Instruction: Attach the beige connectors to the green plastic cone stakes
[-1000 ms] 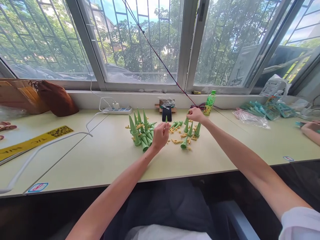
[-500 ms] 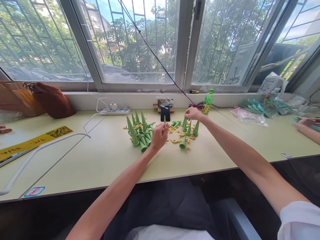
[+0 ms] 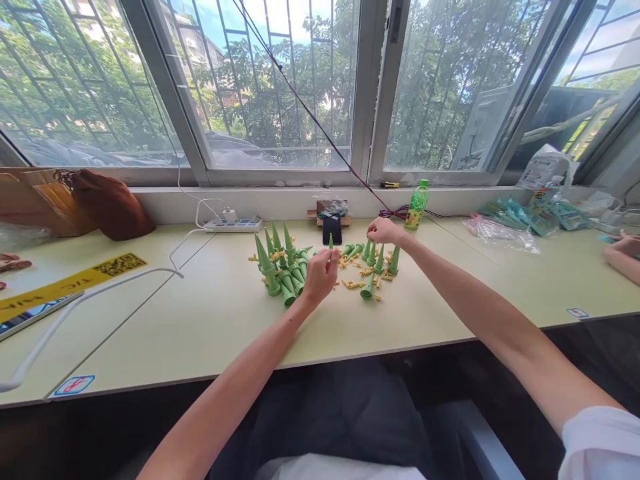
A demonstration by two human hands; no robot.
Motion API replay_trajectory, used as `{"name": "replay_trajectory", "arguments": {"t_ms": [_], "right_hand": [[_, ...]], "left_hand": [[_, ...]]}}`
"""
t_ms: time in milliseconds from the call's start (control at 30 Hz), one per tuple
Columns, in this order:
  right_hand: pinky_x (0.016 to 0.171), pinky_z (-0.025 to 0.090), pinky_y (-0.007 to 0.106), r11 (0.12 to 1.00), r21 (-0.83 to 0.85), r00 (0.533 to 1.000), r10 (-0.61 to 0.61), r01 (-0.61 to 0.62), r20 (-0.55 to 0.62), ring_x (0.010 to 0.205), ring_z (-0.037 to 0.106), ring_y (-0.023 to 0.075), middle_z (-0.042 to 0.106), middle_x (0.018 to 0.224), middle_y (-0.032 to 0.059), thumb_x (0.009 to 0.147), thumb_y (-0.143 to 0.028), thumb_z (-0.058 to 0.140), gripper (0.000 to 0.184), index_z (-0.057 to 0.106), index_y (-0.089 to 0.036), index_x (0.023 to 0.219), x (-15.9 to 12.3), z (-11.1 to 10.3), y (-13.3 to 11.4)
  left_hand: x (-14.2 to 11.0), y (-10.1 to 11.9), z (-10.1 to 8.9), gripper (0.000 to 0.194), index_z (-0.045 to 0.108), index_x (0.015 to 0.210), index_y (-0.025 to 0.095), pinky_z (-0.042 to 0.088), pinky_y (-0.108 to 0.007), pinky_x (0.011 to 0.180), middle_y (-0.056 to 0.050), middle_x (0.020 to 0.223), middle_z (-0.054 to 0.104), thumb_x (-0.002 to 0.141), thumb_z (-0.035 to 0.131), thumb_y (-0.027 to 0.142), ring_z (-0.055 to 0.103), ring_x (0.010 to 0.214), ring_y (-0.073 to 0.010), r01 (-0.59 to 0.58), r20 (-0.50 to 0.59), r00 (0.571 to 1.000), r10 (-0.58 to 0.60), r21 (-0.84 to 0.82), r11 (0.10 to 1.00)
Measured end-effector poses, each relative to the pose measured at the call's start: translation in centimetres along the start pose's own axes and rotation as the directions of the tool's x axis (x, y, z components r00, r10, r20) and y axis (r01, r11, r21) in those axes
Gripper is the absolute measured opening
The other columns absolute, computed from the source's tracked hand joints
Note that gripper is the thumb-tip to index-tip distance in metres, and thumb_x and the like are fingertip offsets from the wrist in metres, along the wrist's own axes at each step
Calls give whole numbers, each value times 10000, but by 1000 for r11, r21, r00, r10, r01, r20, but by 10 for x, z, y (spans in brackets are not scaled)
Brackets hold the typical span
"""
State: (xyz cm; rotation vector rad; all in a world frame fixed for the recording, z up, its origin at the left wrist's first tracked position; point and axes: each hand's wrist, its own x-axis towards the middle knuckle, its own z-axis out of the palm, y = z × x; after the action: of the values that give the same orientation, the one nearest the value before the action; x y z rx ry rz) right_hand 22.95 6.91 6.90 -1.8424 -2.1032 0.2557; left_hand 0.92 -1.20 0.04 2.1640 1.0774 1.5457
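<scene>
My left hand (image 3: 321,272) is closed around a green pointed cone (image 3: 331,244), whose tip sticks up above the fingers. Farther right, my right hand (image 3: 386,231) pinches the tip of an upright green cone (image 3: 371,253); its fingertips partly cover the tip. Other green cones (image 3: 394,261) stand close by, and one lying cone (image 3: 367,288) shows its open base. Small yellow pieces (image 3: 354,285) are scattered between the hands. Left of my left hand is a cluster of green cones (image 3: 268,268), some upright and some lying, with yellow pieces among them.
Behind the cones lie a black phone (image 3: 332,229) and a small cardboard box. A green-capped bottle (image 3: 417,205) stands at the back right. A power strip (image 3: 237,225) with a white cable is at the back left. Another person's hand (image 3: 625,248) is at the far right.
The right hand has shifted slightly left, and two upright cones now show side by side below its fingers. My left hand keeps its hold in nearly the same place.
</scene>
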Motion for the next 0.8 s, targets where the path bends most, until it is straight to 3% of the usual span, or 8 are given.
{"name": "replay_trajectory", "arguments": {"t_ms": [367, 500, 600, 700, 800], "right_hand": [[732, 458, 211, 991, -125, 998, -39, 44, 40, 892, 651, 177, 742, 981, 90, 849, -184, 564, 232, 772, -138, 940, -6, -3, -11], [843, 444, 297, 979, -192, 989, -86, 62, -120, 963, 617, 220, 707, 1021, 109, 894, -317, 557, 279, 713, -156, 1059, -16, 0, -21], [909, 398, 370, 936, -326, 933, -232, 136, -276, 1043, 561, 265, 643, 1094, 156, 940, -336, 494, 307, 673, -148, 1104, -27, 8, -34], [867, 388, 344, 871, -426, 915, -353, 246, -194, 1030, 542, 268, 621, 1086, 178, 951, -218, 440, 259, 656, -126, 1063, -33, 19, -49], [837, 389, 327, 830, -480, 938, -344, 284, -38, 1022, 556, 263, 627, 1075, 184, 923, -107, 422, 267, 629, -118, 1092, -30, 34, -60]], "left_hand": [[0, -1, 0, 416, 602, 733, 176, 436, -259, 564, -68, 772, 654, 997, 371, 399, 546, 639, -138, -17, -8, 1000, 17, 10, 1000], [0, -1, 1, 432, 603, 732, 174, 432, -255, 561, -64, 764, 648, 998, 364, 416, 538, 623, -133, -17, -11, 1000, 17, 15, 1000], [0, -3, 1, 452, 608, 735, 171, 429, -252, 561, -67, 756, 640, 997, 353, 436, 552, 648, -141, -19, -3, 1000, 19, 26, 999], [0, -4, 1, 458, 608, 732, 170, 425, -254, 567, -65, 739, 632, 997, 349, 439, 556, 657, -145, -20, -1, 1000, 20, 43, 999], [0, -4, 0, 443, 604, 733, 172, 421, -252, 562, -62, 743, 630, 996, 355, 428, 543, 645, -141, -15, -3, 1000, 15, 35, 999]]}}
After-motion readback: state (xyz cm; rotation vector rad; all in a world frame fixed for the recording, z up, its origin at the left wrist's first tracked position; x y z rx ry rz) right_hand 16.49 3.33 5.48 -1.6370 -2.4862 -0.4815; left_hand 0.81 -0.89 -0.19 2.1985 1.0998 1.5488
